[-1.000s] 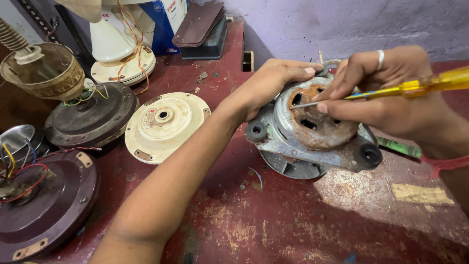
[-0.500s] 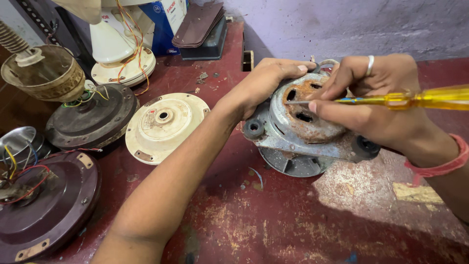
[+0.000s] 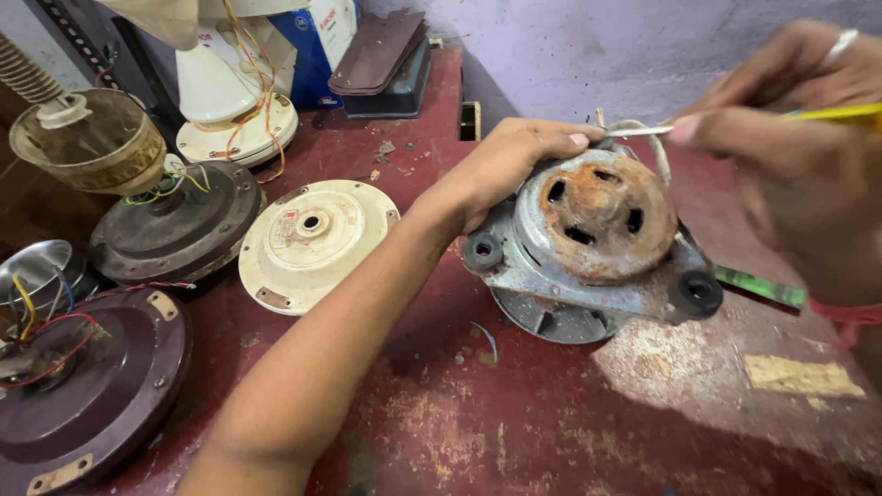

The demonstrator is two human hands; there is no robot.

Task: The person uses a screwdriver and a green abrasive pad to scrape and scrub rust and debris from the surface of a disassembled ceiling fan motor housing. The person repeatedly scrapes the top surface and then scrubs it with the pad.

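The right hand (image 3: 795, 156) is blurred and cut off by the right edge of the frame; its fingers pinch a yellow-handled screwdriver (image 3: 726, 124), of which only a strip of handle and the thin metal shaft show, the tip reaching toward the left hand's fingertips. The left hand (image 3: 505, 165) lies over the upper left rim of the rusty electric motor (image 3: 597, 239), fingers curled down against its housing and hiding that part of it. The motor sits right of centre on the worn red workbench (image 3: 551, 422): a grey metal casing with a round, rust-brown end cap pierced by dark slots, and black rubber bushes at two corners. A green strip (image 3: 758, 287) pokes out from behind the motor. A cream fan cover (image 3: 317, 243) lies left of centre; darker fan motors in the lower left are partly cut off.
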